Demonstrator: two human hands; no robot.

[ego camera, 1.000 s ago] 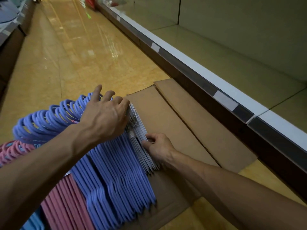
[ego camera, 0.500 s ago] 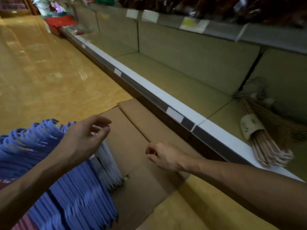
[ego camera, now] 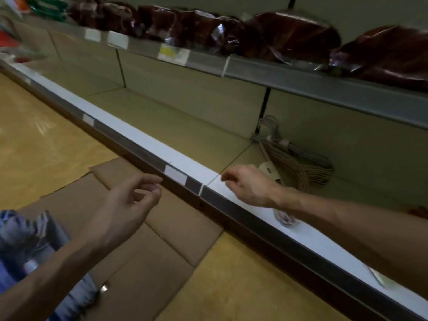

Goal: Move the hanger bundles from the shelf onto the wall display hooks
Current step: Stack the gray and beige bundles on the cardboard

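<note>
Both hands hold nothing: left hand (ego camera: 125, 205) loosely curled; right hand (ego camera: 247, 185) loosely curled just before the beige wooden hanger bundle (ego camera: 301, 166).

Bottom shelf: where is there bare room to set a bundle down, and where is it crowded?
Bare: the bottom shelf left of the divider seam, between white front edge and back panel. Crowded: right of the seam, where the beige hanger bundle lies beyond the right hand. The cardboard under the left hand is also bare.
</note>
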